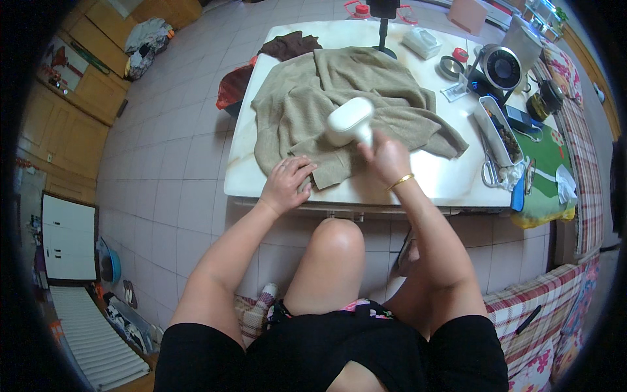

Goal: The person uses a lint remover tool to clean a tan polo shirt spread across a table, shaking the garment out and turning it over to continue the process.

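A tan knit garment (352, 73) lies spread and wrinkled over a pale stone-like tabletop (441, 186). My right hand (389, 159) grips the handle of a white handheld appliance (350, 117), which looks like a fabric shaver. Its wide head is over the middle of the garment and slightly blurred; whether it touches the cloth is hard to see. At the garment's near left edge, my left hand (289, 183) presses down with its fingers on the cloth, a bit of fabric between thumb and fingers.
Behind the garment stand a phone-type stand (384, 34) and a tissue pack (422, 43). To the right are a small round fan-like device (502, 67), a white tray (497, 130), scissors (489, 171) and a glass pot (543, 100). A red-lined bin (235, 88) adjoins the table's left side.
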Tool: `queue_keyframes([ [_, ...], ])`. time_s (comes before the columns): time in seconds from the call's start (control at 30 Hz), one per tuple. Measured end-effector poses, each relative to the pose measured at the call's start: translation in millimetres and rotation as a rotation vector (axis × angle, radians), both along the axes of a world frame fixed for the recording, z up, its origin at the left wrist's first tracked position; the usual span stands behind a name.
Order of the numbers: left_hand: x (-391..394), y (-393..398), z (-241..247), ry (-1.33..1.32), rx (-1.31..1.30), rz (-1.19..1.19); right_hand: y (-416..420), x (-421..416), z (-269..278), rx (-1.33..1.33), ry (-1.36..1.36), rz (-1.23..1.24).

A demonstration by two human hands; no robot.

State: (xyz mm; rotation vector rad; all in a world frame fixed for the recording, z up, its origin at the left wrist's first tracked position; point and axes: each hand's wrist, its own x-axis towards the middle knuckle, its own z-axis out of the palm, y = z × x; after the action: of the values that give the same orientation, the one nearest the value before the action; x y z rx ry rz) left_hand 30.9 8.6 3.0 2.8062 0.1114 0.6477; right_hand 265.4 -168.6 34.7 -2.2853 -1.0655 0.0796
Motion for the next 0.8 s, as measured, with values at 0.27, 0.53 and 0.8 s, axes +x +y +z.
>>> queue_keyframes([
  [0.27,-1,-1,-3,-0.014,0.046,0.024,-3,3,5,0.170,0.004,-0.015],
  [0.53,-4,1,-6,-0.069,0.098,0.014,24,-35,-2,0.046,0.029,0.070],
  [0.8,-5,0,-7,-0.038,0.105,0.022,7,-41,-3,0.103,-0.002,0.147],
])
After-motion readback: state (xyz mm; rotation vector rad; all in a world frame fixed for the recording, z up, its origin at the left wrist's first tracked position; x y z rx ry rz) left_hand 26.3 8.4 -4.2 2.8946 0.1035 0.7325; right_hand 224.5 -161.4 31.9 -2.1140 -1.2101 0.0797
